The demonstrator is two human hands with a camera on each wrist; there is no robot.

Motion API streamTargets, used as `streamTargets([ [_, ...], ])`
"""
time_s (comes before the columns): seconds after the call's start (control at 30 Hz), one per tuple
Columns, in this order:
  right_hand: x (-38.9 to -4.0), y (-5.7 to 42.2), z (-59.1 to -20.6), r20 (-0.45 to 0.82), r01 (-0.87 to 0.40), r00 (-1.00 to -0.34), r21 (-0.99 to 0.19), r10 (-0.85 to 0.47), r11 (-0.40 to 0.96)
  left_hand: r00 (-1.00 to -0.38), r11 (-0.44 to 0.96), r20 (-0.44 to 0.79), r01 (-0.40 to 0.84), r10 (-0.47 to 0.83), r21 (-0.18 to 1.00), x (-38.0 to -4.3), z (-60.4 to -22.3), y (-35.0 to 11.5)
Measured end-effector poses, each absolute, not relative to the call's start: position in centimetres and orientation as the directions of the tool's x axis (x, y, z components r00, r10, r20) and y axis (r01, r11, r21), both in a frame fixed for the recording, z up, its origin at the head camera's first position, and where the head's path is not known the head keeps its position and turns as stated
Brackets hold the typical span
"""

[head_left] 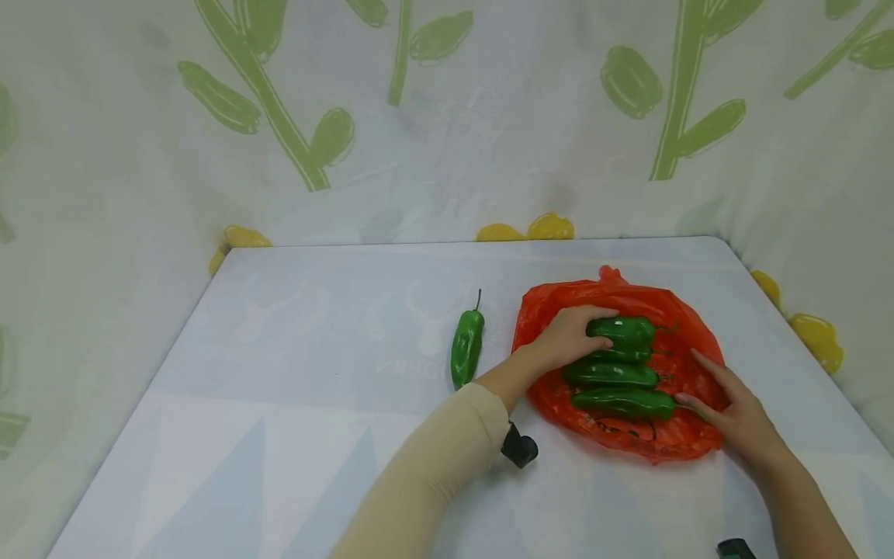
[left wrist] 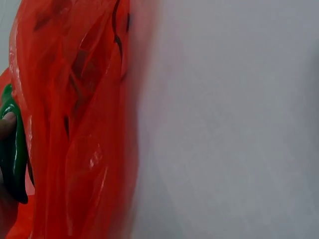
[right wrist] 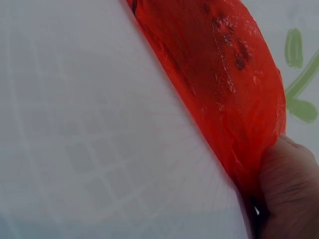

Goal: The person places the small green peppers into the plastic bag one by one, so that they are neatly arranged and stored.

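In the head view, several green chili peppers (head_left: 616, 376) lie side by side in an open red plastic bag (head_left: 687, 334), stems toward the right. My left hand (head_left: 569, 338) reaches over the bag's left rim and grips the farthest green chili pepper (head_left: 632, 331), thumb on one side and fingers on the other. A thumb presses on a green chili pepper (left wrist: 16, 149) at the left edge of the left wrist view. My right hand (head_left: 747, 423) rests over the bag's right rim, thumb and index finger spread apart, the thumb close to the nearest pepper's stem. Its other fingers are hidden.
A single green chili pepper (head_left: 466, 348) lies on the white table (head_left: 300, 326), left of the bag, stem pointing away. Beneath the left forearm shows a small black device (head_left: 520, 446). Behind the table hangs a pale curtain (head_left: 489, 163) with a green leaf print.
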State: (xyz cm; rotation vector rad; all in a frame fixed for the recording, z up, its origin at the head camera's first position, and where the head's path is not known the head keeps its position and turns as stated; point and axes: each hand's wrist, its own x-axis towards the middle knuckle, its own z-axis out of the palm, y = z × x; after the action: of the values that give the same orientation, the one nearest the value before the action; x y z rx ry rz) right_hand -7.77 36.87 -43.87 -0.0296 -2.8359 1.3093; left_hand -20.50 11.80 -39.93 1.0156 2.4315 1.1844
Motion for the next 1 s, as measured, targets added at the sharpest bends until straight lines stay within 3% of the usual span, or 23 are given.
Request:
streamTargets([
  [0.23, -7.9, 36.5, -43.6, 0.006, 0.010, -1.000, -0.763, 0.022, 0.647, -0.754, 0.455, 0.095, 0.486, 0.650, 0.746, -20.5, -39.9, 11.9],
  [0.67, -7.8, 36.7, -43.7, -0.024, 0.043, -0.999, -0.768, 0.039, 0.639, -0.726, 0.461, 0.172, 0.580, 0.665, 0.672, -19.6, -39.6, 11.3],
  [1.0, -7.8, 36.6, -43.8, -0.059, 0.073, -0.997, -0.780, 0.043, 0.622, -0.682, 0.389, 0.219, 0.617, 0.698, 0.684, -19.1, -39.6, 10.3],
])
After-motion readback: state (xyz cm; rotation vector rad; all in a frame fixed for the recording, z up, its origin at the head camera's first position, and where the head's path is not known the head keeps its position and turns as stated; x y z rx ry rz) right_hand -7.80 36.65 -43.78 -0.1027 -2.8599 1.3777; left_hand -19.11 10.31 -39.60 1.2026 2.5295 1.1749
